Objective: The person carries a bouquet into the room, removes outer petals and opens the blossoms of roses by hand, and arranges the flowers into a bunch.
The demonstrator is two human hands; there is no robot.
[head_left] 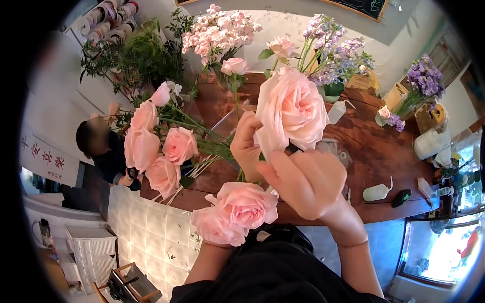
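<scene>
A large open pink rose (298, 106) is held up over the table in front of me. My left hand (245, 146) is closed at the left side of the bloom, its fingers curled against the outer petals; part of it is behind the flower and my other hand. My right hand (309, 182) is bent in below the bloom, its fingertips pinching a pale outer petal (267, 141). Two more pink roses (247, 208) cover my left wrist; whether that hand also grips their stems is hidden. To the left, several pink roses (179, 145) spread out with long green stems.
The wooden table (374, 151) carries vases of pink spray flowers (220, 33) and lilac flowers (328, 40) at the back. A squeeze bottle (377, 192) and a black-green tool (401, 198) lie near the right edge. Another person (108, 161) is at the left.
</scene>
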